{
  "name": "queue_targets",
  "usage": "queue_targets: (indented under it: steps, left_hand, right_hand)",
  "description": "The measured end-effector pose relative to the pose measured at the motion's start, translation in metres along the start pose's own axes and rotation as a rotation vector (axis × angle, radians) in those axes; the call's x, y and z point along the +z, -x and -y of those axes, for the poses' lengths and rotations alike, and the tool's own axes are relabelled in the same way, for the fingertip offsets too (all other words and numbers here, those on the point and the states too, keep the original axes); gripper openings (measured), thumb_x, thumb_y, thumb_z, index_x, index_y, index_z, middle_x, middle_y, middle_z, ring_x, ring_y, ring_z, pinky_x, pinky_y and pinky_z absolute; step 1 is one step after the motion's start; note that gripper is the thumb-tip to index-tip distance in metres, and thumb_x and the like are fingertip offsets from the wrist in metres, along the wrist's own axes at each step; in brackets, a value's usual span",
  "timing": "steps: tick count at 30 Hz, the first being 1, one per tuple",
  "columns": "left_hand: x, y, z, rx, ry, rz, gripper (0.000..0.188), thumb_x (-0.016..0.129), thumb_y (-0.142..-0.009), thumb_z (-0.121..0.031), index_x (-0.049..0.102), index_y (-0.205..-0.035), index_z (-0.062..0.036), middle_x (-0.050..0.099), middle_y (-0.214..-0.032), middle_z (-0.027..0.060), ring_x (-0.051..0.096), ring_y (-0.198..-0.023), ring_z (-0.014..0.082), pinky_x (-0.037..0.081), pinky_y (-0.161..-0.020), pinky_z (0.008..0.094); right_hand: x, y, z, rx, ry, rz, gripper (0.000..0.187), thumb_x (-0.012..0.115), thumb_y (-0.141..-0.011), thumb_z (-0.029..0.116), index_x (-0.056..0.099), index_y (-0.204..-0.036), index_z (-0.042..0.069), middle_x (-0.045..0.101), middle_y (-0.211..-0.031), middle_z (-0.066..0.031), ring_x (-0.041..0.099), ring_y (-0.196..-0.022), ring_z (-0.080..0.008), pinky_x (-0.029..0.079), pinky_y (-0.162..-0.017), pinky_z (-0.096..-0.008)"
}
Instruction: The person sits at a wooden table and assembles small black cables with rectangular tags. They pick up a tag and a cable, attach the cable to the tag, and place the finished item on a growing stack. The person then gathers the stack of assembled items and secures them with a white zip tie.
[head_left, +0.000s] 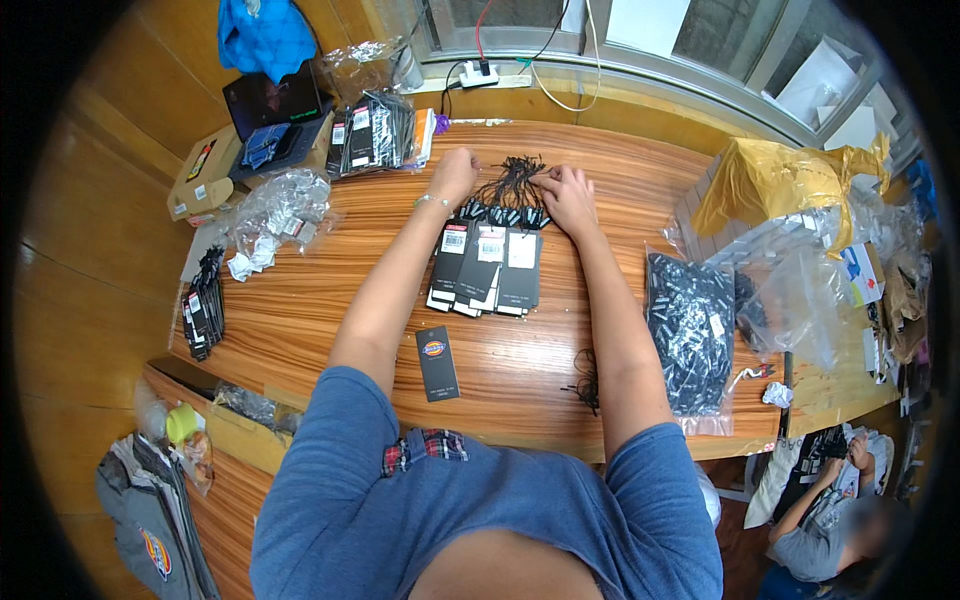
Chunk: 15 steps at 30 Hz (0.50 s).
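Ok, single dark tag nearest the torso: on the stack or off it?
Off. The single dark tag lies on the table; bare wood shows between it and the stack of tags.

Grey jacket (pixel 138 505) lower left, white power strip (pixel 479 76) below the window (pixel 715 35), perhaps a blue bag (pixel 264 42) upper left.

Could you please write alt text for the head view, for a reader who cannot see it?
A person's left hand and right hand are at either side of the bunched black cords of overlapping dark hang tags on a striped wooden table. A separate tag lies nearer the person; a clear bag of small black pieces is at right.
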<state>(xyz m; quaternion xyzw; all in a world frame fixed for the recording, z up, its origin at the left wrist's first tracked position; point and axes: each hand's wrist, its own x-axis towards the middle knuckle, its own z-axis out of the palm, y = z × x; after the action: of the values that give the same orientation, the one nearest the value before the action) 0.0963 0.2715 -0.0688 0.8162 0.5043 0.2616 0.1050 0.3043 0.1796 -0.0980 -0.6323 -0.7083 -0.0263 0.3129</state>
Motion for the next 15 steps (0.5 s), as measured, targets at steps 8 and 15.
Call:
queue_targets:
  steps: [8,15]
  left_hand:
    - [0.003,-0.001,-0.021,-0.152,-0.038,0.376,0.038,0.058,-0.075,-0.034,0.065,-0.081,0.0025,0.059,-0.089,0.0269,0.058,-0.087,0.0380,0.045,-0.077,0.0427]
    - [0.030,0.011,-0.090,-0.387,-0.371,0.361,0.076,0.054,-0.073,-0.059,0.049,-0.116,0.0039,0.044,-0.124,0.0192,0.039,-0.116,0.0337,0.036,-0.091,0.0432]
  right_hand:
    - [0.002,0.000,-0.001,0.009,-0.019,0.003,0.025,0.054,-0.076,0.018,0.066,-0.096,0.026,0.052,-0.098,-0.0033,0.045,-0.096,-0.0220,0.034,-0.081,-0.0390]
    - [0.008,-0.001,-0.007,0.033,-0.011,-0.010,0.027,0.050,-0.078,0.015,0.068,-0.093,0.029,0.053,-0.099,-0.0026,0.046,-0.097,-0.0216,0.034,-0.083,-0.0391]
